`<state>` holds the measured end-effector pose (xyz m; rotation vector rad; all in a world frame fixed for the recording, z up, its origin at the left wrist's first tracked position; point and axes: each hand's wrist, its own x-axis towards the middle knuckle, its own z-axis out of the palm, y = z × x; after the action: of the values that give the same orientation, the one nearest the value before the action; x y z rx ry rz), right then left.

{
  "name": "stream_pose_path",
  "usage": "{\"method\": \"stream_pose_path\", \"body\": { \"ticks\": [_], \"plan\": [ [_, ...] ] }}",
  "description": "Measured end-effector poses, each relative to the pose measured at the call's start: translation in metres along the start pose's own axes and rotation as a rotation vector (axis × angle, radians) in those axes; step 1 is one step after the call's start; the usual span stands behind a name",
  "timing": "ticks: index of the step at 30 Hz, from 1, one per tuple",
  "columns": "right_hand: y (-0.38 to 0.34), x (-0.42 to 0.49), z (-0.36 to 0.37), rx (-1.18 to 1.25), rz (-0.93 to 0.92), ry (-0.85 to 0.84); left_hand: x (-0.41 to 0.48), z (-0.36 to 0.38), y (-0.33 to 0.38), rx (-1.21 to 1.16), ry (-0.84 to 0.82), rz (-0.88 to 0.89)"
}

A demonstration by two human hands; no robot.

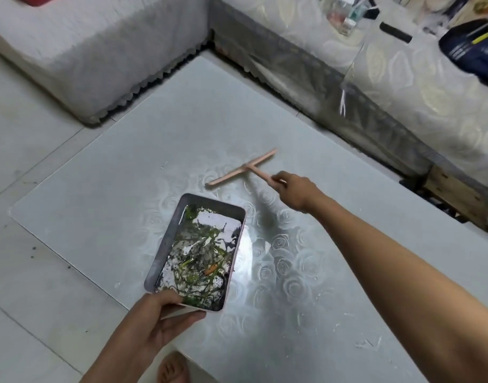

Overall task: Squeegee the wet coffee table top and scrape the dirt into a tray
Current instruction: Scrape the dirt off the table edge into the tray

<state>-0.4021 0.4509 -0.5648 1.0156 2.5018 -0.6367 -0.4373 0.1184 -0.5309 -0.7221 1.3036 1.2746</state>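
Note:
A pink T-shaped squeegee lies with its blade on the wet, rose-patterned coffee table top. My right hand grips the end of its handle, arm stretched across the table. A rectangular tray with pink sides holds dirty water, green scraps and an orange bit. My left hand holds the tray by its near short edge, thumb on the rim, over the table's near-left edge. The tray sits just nearer me than the squeegee blade.
A grey-covered sofa stands at the far left and another covered seat with bottles and a dark bag runs along the right. Pale floor tiles lie to the left. My foot in a sandal shows at the bottom.

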Motion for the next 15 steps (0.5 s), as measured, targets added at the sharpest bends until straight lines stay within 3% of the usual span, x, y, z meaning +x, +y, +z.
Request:
{"method": "stream_pose_path", "body": {
  "ticks": [5,10,15],
  "plan": [
    [0.08,-0.104,0.027,0.108,0.108,0.015,-0.002,0.001,0.003,0.019,-0.027,-0.011],
    [0.11,-0.182,-0.003,-0.138,0.247,-0.225,-0.015,0.002,0.009,0.038,-0.031,-0.022],
    [0.052,-0.156,-0.009,-0.142,0.033,-0.099,-0.021,-0.004,0.01,0.06,-0.007,-0.002]
  ]
}}
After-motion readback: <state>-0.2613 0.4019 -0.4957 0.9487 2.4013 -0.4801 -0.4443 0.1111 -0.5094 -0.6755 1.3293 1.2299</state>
